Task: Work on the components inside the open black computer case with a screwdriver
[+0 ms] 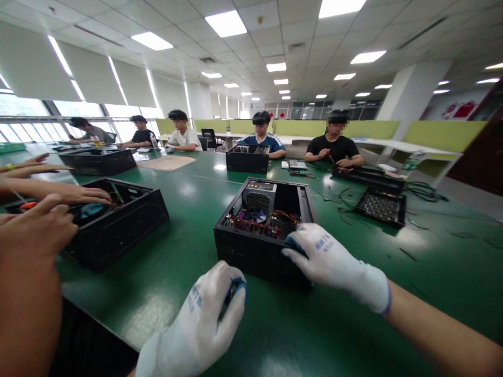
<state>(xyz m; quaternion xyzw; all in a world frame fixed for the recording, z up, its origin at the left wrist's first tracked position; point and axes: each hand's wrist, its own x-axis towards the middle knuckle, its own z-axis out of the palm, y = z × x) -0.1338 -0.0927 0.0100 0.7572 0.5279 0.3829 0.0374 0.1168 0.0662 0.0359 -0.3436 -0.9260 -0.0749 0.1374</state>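
An open black computer case (251, 254) lies on the green table (168, 298), its fan, power supply (259, 196) and red-edged board (251, 225) visible inside. My right hand (324, 254), in a white glove with blue fingertips, grips the near right edge of the case, thumb outside and fingers at the rim. In front of the case and apart from it, my left hand (208, 311), gloved the same way, is closed with its fingers curled toward the thumb. Something small and dark shows between them, too unclear to name.
At the left, other people's bare hands (51, 220) work over a second black case (121, 225). Across the table sit several people with another case (247, 159). A black tray (381, 207), cables (426, 191) and loose wires lie at the right.
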